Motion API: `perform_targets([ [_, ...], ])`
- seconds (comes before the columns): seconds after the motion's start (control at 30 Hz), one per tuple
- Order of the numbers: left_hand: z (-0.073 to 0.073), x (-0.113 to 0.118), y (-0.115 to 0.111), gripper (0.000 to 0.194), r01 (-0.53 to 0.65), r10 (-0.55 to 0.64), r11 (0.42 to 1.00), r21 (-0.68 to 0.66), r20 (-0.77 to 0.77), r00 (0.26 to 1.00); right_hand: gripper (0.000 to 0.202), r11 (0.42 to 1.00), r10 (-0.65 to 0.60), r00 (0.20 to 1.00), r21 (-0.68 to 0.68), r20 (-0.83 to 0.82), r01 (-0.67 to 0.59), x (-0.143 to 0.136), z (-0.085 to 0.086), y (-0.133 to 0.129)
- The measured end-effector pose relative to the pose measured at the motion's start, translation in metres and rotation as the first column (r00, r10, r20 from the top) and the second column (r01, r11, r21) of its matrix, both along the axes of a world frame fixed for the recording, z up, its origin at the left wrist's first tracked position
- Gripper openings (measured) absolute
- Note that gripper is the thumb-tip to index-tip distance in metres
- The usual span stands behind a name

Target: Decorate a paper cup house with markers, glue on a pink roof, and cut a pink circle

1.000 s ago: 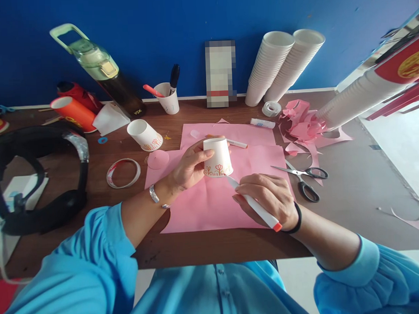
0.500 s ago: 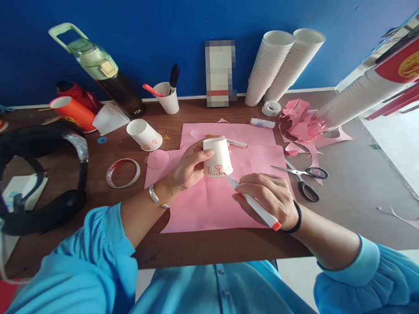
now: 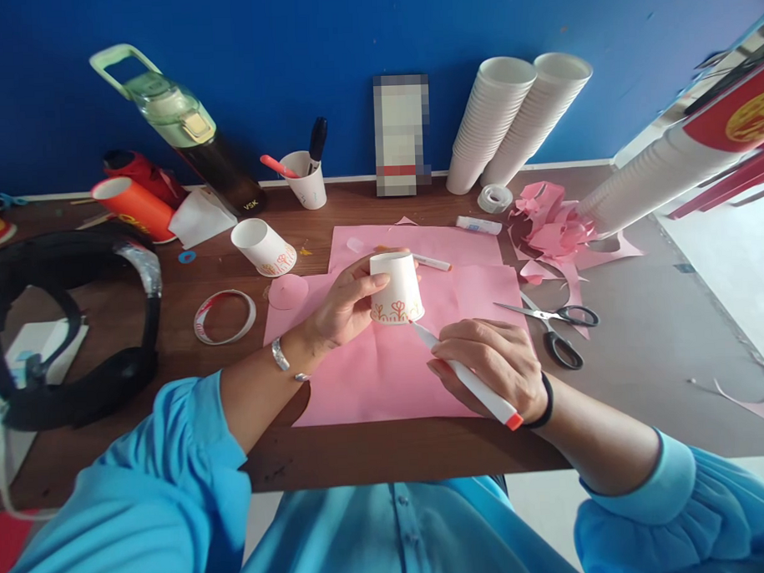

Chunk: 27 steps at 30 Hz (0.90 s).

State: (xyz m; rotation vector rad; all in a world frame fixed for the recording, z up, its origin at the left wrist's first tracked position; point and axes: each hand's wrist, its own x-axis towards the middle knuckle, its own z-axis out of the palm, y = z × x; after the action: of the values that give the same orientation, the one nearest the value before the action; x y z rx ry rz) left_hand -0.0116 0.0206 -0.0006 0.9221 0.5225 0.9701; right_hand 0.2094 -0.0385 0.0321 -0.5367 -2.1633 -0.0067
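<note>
My left hand (image 3: 350,303) is closed around a white paper cup (image 3: 399,282), held upside down with red flower drawings along its rim. In my right hand (image 3: 494,362) is a white marker (image 3: 476,385) with an orange-red end. Its tip touches or nearly touches the cup's rim at the lower right. Both hands are above sheets of pink paper (image 3: 385,374). A second paper cup (image 3: 258,245) with similar flowers lies tilted to the left. Another marker (image 3: 432,262) rests on the paper behind the held cup.
Scissors (image 3: 562,315) and pink paper scraps (image 3: 559,226) lie on the right. At the back stand stacked paper cups (image 3: 492,120), a cup of pens (image 3: 307,189) and a bottle (image 3: 218,163). A tape roll (image 3: 201,326) and a black headset-like strap (image 3: 142,328) are on the left.
My right hand and the marker have shifted slightly right and down, the tip moving a little along the cup's rim. My left hand and the cup stay nearly still.
</note>
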Motion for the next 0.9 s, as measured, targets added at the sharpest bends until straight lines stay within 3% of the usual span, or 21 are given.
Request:
perform_targets([
  [0.47,0.0005,-0.0002,-0.0001,0.039,0.006,-0.006,1.0,0.012,0.009,1.0,0.01,0.998,-0.033,0.999,-0.048,0.021,0.034,-0.001,-0.0006,-0.0002],
  [0.9,0.0031,-0.0006,-0.0018,0.042,-0.002,0.002,1.0,-0.018,-0.003,1.0,0.013,0.998,-0.056,0.998,-0.006,0.007,0.056,0.0018,0.0008,0.0002],
])
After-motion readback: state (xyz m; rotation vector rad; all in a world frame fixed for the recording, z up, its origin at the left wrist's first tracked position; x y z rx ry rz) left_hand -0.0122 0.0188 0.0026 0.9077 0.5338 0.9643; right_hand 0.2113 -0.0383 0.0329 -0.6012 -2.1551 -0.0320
